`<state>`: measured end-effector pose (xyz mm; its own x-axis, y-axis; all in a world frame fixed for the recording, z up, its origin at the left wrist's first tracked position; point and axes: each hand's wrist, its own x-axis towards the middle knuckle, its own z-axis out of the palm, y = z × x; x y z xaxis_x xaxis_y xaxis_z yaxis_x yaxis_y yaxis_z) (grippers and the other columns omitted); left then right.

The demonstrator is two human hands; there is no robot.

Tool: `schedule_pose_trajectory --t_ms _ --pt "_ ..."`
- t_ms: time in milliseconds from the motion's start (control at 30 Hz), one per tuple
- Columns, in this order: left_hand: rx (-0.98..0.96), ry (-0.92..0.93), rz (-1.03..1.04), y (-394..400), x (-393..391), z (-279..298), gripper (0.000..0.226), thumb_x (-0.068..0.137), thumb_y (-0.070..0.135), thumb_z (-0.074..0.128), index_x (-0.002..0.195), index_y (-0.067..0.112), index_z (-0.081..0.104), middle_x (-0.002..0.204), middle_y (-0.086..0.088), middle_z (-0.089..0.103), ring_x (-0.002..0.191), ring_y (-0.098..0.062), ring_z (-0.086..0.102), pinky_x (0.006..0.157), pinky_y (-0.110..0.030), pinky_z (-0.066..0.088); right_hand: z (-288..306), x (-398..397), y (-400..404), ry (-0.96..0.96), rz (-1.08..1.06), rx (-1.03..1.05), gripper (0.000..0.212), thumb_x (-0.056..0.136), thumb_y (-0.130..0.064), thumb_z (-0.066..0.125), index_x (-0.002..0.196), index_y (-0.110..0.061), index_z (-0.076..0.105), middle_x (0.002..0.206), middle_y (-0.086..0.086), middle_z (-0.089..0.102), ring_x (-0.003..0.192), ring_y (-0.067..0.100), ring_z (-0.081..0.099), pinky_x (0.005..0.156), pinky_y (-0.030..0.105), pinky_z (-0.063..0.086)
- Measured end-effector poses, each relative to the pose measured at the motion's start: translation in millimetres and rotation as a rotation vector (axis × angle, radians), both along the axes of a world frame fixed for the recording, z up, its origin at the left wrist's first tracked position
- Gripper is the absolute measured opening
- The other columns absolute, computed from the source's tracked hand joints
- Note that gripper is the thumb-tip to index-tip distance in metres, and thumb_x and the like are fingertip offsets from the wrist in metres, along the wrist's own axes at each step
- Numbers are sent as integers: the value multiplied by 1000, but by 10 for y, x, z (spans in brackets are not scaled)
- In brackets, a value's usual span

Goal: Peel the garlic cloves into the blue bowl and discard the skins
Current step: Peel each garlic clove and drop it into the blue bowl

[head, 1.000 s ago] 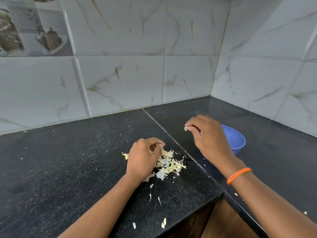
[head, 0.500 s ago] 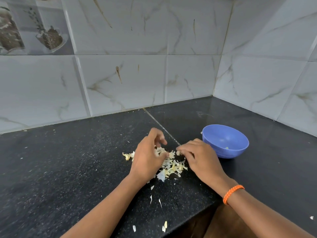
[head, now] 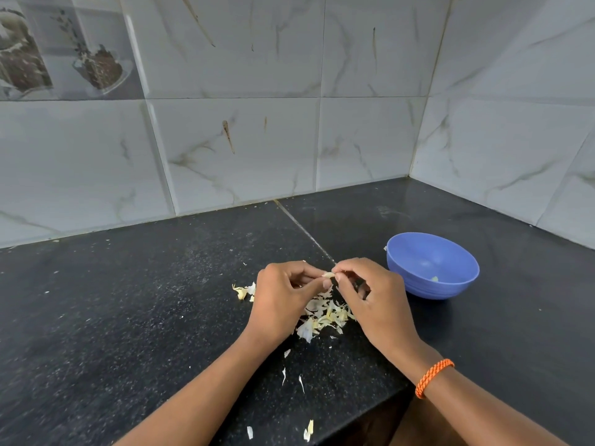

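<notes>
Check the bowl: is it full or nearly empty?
Nearly empty. The bowl stands upright, its blue inside bare except one small pale piece at the bottom.

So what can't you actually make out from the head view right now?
- Garlic clove: mostly hidden by both hands' fingertips; peeled or not, unclear.
- Blue bowl: near wall hides its floor; one pale bit shows.
- Skins: pile partly under left hand and right hand.

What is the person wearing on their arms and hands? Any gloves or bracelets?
No gloves: both the left hand and the right hand are bare, and no sleeves show on either forearm. The only thing worn is an orange braided bracelet, a thin twisted cord band round the right wrist. No rings or watch can be seen.
</notes>
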<state>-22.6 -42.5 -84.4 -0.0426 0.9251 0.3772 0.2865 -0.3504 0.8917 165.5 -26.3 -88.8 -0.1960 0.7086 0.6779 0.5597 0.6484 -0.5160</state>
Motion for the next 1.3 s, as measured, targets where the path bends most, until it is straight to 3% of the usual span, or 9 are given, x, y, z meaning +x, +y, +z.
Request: schedule_pose_trajectory --t_ms 133,233,400,567,733,833,900,1100,1300 --pt "-21 -75 -12 -25 28 13 3 92 21 86 91 17 87 81 1 82 79 -24 80 76 -48 67 0 -12 35 -118 -28 38 2 104 -27 63 103 -26 64 104 -16 60 83 9 61 62 33 54" --pt "-14 -86 -7 -30 31 8 7 93 21 86 89 16 86 79 0 82 77 -22 79 74 -43 67 -8 -25 42 -184 -13 7 5 103 -30 59 100 -26 57 98 -14 57 79 9 60 63 35 53" --pt "-42 -162 -55 -39 39 22 9 96 16 82 89 11 86 78 -8 80 70 -23 74 68 -36 63 57 -11 59 -42 31 -11 14 92 -10 72 87 -18 62 82 -9 62 74 14 61 61 19 46" --pt "-48 -206 -86 -38 38 27 12 101 12 75 94 9 85 81 -10 79 70 -23 72 67 -37 60 33 -39 74 20 34 -61 13 93 -9 70 86 -18 64 81 -9 64 76 17 63 62 24 50" --pt "-36 -209 -43 -23 34 21 10 101 14 76 103 13 86 89 -7 82 75 -28 79 70 -37 64 3 10 97 89 102 -173 22 113 -21 53 113 -23 75 111 -15 70 105 12 69 82 38 61" --pt "-49 -246 -20 -26 16 18 8 96 12 81 102 12 85 90 -8 83 77 -36 80 67 -33 62 27 23 64 75 149 -159 25 111 -27 57 127 -31 76 143 -15 57 130 7 60 88 26 60" --pt "-69 -291 -36 -30 12 12 9 92 11 85 101 11 84 90 -11 83 80 -41 79 68 -33 62 33 8 42 128 141 -167 23 107 -23 66 124 -32 78 149 -15 55 130 8 60 82 25 61" --pt "-73 -387 -97 -44 40 29 18 82 11 91 97 5 82 91 -18 82 83 -37 80 84 -46 67 38 -5 40 117 101 -36 18 96 -7 78 107 -21 80 108 -10 65 94 15 69 69 27 57" --pt "-29 -345 -82 -48 58 38 14 86 7 88 98 2 81 92 -14 83 87 -34 82 85 -44 68 10 -18 5 -24 45 133 12 99 -19 76 111 -19 77 99 -10 71 86 10 68 69 29 57"
